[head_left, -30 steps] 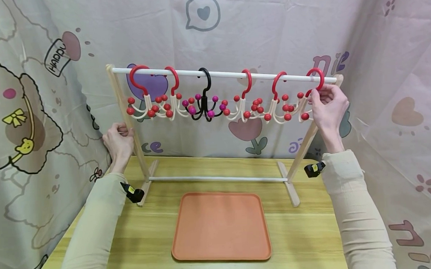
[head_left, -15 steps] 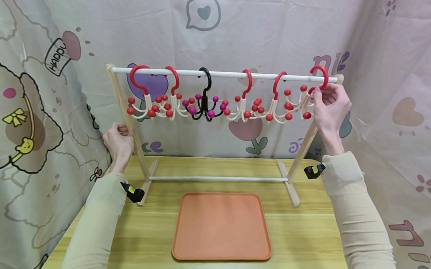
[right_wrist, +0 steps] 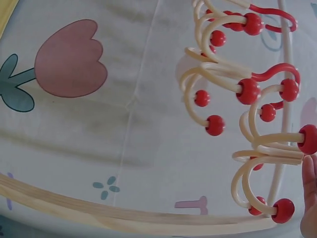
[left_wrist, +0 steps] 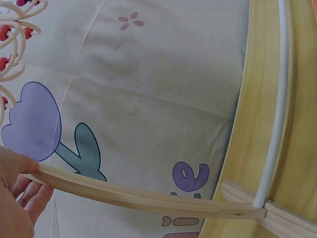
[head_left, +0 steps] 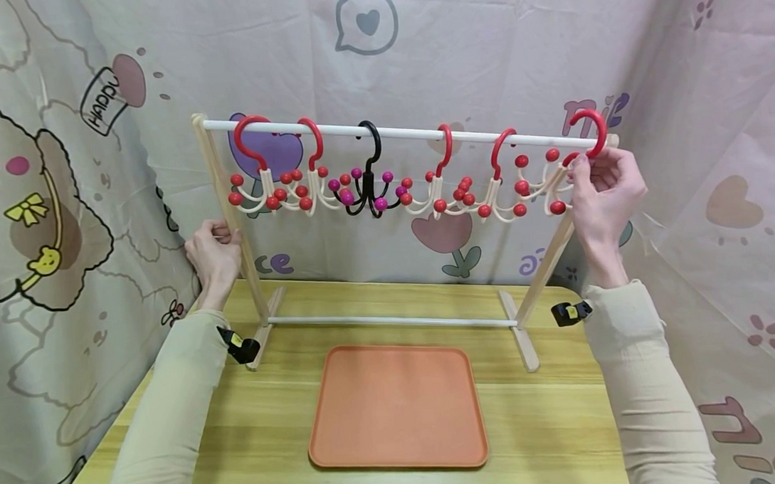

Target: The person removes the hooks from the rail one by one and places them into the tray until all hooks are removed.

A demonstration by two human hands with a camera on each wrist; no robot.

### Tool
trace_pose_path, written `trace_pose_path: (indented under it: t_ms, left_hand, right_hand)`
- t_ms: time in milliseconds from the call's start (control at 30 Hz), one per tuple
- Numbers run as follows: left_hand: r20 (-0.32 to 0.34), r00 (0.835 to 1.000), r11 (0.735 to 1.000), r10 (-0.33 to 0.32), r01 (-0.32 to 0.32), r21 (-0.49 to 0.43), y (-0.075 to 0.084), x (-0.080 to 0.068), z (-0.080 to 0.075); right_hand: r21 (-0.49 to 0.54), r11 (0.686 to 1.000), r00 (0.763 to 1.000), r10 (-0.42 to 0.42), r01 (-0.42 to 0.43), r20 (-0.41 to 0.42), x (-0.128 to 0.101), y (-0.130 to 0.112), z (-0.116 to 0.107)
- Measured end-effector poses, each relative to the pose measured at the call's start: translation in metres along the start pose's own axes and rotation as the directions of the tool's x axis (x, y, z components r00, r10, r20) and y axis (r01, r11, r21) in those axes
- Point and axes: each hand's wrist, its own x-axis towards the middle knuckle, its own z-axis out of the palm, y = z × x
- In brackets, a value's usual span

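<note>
A wooden rack (head_left: 222,198) with a white top rod (head_left: 403,134) stands on the table. Several cream hangers with red hooks and red balls, such as the hanger (head_left: 439,183) near the middle, hang from the rod, along with one black hanger (head_left: 366,182) with purple balls. My right hand (head_left: 580,167) pinches the rightmost red-hooked hanger (head_left: 587,124) at the rod's right end, its hook raised above the rod. In the right wrist view that hanger (right_wrist: 270,148) is beside my fingertip (right_wrist: 309,198). My left hand (head_left: 223,237) grips the rack's left leg (left_wrist: 138,196).
An orange tray (head_left: 396,405) lies on the wooden table (head_left: 547,421) in front of the rack. A white lower bar (head_left: 390,320) joins the rack's feet. A patterned cloth backdrop (head_left: 483,46) hangs close behind and to both sides.
My right hand has lifted the rightmost hanger up and to the right, so its hook now stands higher over the rod's end. The left hand has stayed on the leg.
</note>
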Motion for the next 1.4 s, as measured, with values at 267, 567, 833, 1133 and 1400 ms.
trace_pose_path:
  t_ms: [267, 567, 833, 1133, 1400]
  left_hand:
    - [-0.002, 1.000, 1.000, -0.002, 0.002, -0.003, 0.000, 0.000, -0.001]
    - [-0.002, 1.000, 1.000, 0.010, -0.010, -0.007, 0.001, 0.001, 0.000]
    - [0.003, 1.000, 1.000, 0.008, -0.008, -0.003, 0.001, 0.001, 0.001]
    - [-0.015, 1.000, 1.000, 0.013, -0.013, -0.007, 0.001, 0.000, 0.001]
    - [-0.004, 1.000, 1.000, -0.004, 0.004, -0.018, -0.001, 0.002, 0.000]
  right_hand:
    - [0.005, 1.000, 1.000, -0.024, 0.023, 0.013, -0.008, -0.017, -0.001]
    - [0.036, 0.998, 0.999, -0.047, 0.046, 0.014, -0.015, -0.031, -0.005]
    - [0.046, 0.998, 0.997, -0.033, 0.030, 0.065, -0.030, -0.036, -0.012]
    - [0.048, 0.998, 0.979, -0.053, 0.044, 0.197, -0.055, -0.037, -0.019]
    - [0.188, 0.982, 0.946, -0.084, 0.024, 0.314, -0.088, -0.024, -0.009]
